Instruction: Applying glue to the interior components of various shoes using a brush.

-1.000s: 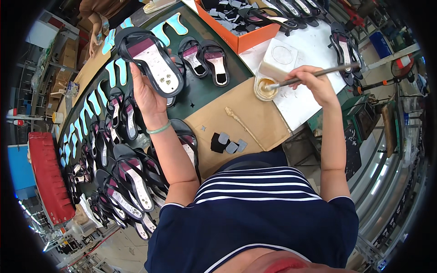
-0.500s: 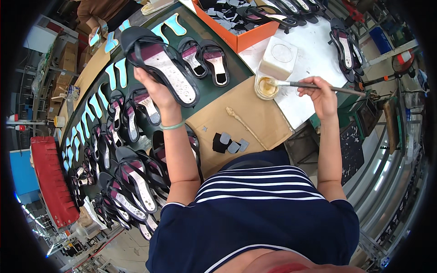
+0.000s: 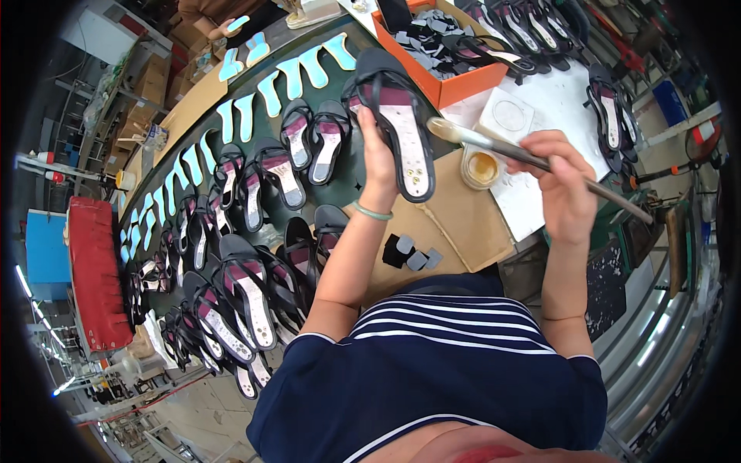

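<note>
My left hand (image 3: 377, 162) is closed around the side of a black strappy sandal (image 3: 407, 147), holding it up over the table with its pale, purple-marked footbed in view. Between the fingers of my right hand (image 3: 567, 181) is a long dark-handled brush (image 3: 494, 144). Its yellowish bristle end points left, close beside the sandal; whether they touch I cannot tell. Below the brush stands a small open jar (image 3: 482, 167) of amber, glue-like stuff. Behind the jar is a white square container (image 3: 506, 113).
Brown cardboard (image 3: 494, 220) carries a glue-crusted stick (image 3: 446, 231) and small black and grey pads (image 3: 409, 253). Sandals (image 3: 247, 285) and light-blue pieces (image 3: 239, 116) crowd the left side. An orange box (image 3: 463, 86) holds grey and black pieces. Another person's hand (image 3: 230, 29) is at the far left.
The brush has come up out of the jar and moved left toward the sandal. My left hand has brought the sandal to the right, more upright. The whole view has shifted somewhat.
</note>
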A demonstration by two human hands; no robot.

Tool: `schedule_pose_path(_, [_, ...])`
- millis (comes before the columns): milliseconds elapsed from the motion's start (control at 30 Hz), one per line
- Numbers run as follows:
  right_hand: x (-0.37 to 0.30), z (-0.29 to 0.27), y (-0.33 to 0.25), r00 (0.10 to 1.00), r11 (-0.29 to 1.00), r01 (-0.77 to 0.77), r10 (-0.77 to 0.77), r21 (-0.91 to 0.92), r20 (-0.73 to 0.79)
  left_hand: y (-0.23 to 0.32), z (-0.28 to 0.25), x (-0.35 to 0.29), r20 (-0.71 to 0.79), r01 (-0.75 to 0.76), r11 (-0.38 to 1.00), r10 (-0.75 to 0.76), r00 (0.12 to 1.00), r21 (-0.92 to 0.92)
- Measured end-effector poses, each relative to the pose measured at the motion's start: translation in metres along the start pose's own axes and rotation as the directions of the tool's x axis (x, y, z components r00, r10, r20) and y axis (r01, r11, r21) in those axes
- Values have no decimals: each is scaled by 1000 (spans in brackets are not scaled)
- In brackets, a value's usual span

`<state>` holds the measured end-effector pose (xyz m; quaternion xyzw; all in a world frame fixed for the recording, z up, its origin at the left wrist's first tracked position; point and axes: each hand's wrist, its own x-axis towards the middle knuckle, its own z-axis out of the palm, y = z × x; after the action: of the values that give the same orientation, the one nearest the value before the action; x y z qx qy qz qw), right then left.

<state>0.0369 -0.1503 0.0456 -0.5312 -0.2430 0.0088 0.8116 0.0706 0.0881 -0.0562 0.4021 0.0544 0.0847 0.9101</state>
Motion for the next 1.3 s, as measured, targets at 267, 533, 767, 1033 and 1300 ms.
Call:
schedule_pose_path(267, [17,39,66,969,746,248,-189,-619,161,-9,10,-16,84,-32,997,38,996,-68])
schedule_pose_path(533, [11,37,78,965,794,250,-249,-555,78,-15,9,-6,21,-169,983,171,985,-64])
schedule_pose_path(767, [17,50,93,930,710,351,-340,-611,140,-11,22,-10,-62,-297,954,298,953,31])
schedule_pose_path(1033, [17,55,100,909,648,376,-395,-662,129,-14,19,-3,-151,-348,936,351,924,46])
schedule_pose_path(1300, [19,51,103,892,544,381,-428,-747,144,-15,18,-3,-190,-356,934,355,915,30])
